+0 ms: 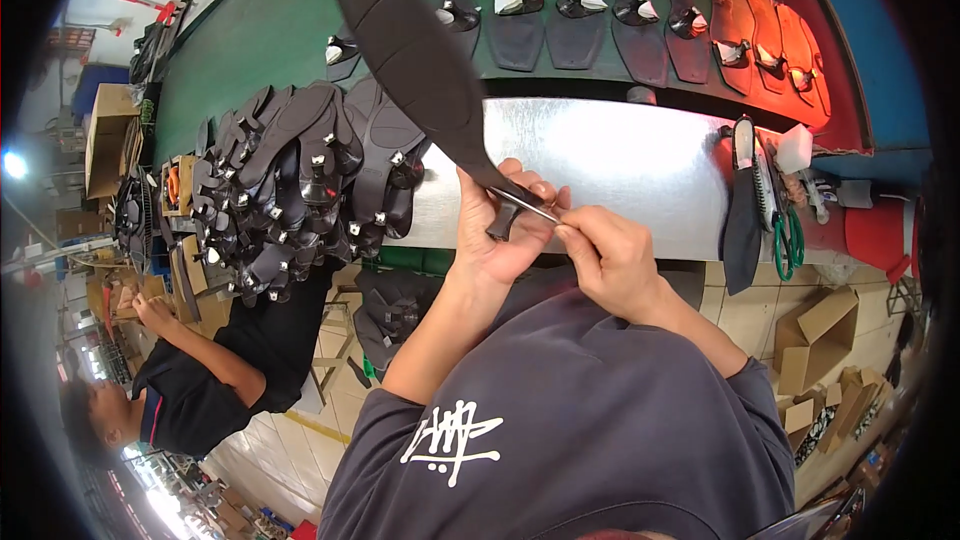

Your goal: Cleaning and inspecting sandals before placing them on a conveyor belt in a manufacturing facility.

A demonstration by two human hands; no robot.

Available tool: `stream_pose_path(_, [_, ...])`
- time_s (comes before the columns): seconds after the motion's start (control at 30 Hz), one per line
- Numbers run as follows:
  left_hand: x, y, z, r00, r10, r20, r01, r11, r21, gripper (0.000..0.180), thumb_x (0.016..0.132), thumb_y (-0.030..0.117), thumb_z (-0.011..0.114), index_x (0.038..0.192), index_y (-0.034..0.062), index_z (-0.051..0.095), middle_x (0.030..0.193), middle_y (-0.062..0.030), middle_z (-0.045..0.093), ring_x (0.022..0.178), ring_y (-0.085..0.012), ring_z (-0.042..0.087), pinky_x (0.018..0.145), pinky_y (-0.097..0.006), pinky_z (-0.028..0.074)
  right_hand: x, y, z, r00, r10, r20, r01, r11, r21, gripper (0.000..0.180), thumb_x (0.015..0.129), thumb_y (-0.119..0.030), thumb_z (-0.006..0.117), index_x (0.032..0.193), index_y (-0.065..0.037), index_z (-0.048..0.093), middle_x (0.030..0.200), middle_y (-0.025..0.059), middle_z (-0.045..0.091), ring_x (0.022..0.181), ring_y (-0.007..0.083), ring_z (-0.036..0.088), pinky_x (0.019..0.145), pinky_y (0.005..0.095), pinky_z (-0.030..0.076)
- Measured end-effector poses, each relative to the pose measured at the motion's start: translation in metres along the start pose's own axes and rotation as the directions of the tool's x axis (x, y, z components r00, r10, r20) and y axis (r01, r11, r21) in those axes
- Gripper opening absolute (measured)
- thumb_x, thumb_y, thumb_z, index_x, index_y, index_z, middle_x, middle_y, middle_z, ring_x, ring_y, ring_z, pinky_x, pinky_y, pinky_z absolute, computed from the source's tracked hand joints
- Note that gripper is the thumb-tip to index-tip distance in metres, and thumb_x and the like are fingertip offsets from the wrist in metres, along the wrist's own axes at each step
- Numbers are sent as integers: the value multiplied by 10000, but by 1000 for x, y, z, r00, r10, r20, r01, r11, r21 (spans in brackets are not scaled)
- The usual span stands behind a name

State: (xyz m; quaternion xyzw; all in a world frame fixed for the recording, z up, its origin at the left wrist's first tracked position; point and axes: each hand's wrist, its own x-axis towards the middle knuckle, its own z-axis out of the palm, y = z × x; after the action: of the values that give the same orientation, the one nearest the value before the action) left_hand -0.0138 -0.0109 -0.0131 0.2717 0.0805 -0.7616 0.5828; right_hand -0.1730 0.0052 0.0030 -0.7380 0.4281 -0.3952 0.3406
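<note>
A long black sole-shaped piece (415, 55), broad at its far end and narrowing toward me, rises up and to the left from my left hand (500, 240). Its narrow end, with a short black heel-like stub (505, 222), lies against the palm, and my fingers curl around behind it. Between thumb and fingers, my right hand (612, 258) pinches a thin metal rod (541, 212). The rod's other end meets the narrow end of the piece; the exact contact is hidden. Both hands are over the near edge of a shiny metal worktop (620, 170).
A big heap of similar black pieces (300, 180) lies at left. Several more stand in a row on the green belt (280, 50), under red light at right. Green-handled scissors (788, 240) and other tools lie at the worktop's right. A co-worker (210, 380) sits at left; cardboard boxes (815, 340) stand right.
</note>
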Motion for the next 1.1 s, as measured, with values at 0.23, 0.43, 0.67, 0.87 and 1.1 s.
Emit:
stream_pose_path(0.23, [11, -10, -5, 994, 108, -12, -108, 994, 4, 472, 915, 583, 487, 770, 139, 552, 644, 0, 526, 609, -209, 565, 753, -384, 464, -4, 3, 9, 995, 52, 84, -55, 998, 27, 77, 881, -61, 611, 856, -35, 543, 724, 137, 609, 650, 321, 611, 547, 392, 470])
stream_pose_path(0.43, [25, 6, -17, 982, 136, 130, -140, 990, 20, 501, 938, 570, 473, 705, 127, 504, 638, -12, 506, 603, -214, 540, 689, -385, 450, -2, -2, 16, 990, -43, 137, 35, 997, 63, 65, 869, -37, 616, 839, -32, 558, 659, 142, 563, 581, 323, 577, 515, 383, 437])
stream_pose_path(0.67, [4, 61, 16, 903, 429, -28, -394, 852, 346, 577, 940, 620, 388, 761, 99, 557, 668, -46, 579, 568, -187, 568, 566, -338, 476, -1, 0, 7, 976, 143, 165, -168, 974, 152, 42, 886, -49, 587, 854, -25, 602, 645, 133, 547, 514, 247, 538, 513, 330, 429])
stream_pose_path(0.87, [-70, 194, 45, 518, 805, 288, -375, -89, 923, 271, 837, 95, 657, 1075, -34, 640, 800, 38, 588, 715, -49, 519, 659, -211, 428, 7, 22, -36, 992, 124, -32, -125, 992, -25, 141, 883, 11, 514, 950, 44, 633, 763, 95, 576, 662, 158, 530, 601, 278, 414])
stream_pose_path(1.1, [-154, 361, 31, 482, 826, 292, -26, -320, 947, 327, 802, 115, 652, 1107, -4, 649, 886, -41, 673, 776, -104, 610, 720, -239, 480, 18, 60, -71, 990, 77, -115, -106, 956, -273, 219, 857, 53, 510, 1038, 57, 634, 829, 136, 553, 721, 244, 545, 664, 318, 433])
